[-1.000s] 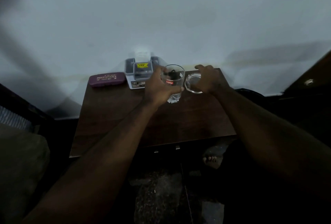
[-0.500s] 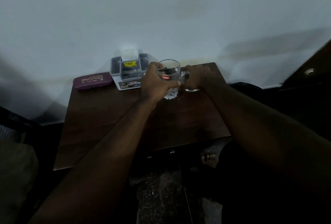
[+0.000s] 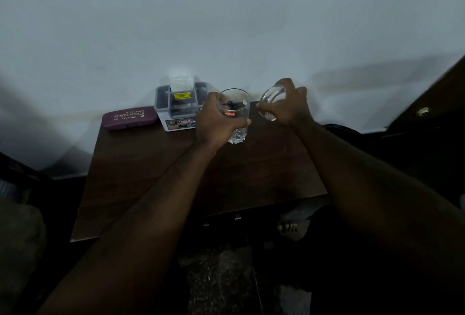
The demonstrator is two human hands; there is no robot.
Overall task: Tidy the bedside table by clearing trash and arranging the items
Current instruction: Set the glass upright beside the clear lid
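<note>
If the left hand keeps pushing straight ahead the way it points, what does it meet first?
The left hand already grips the Cello glass tumbler; straight beyond the tumbler there looks to be only the white wall. Depth is unclear, though.

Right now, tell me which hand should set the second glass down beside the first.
Right. The right hand already holds the tilted glass off the table, just right of the upright glass the left hand steadies.
</note>
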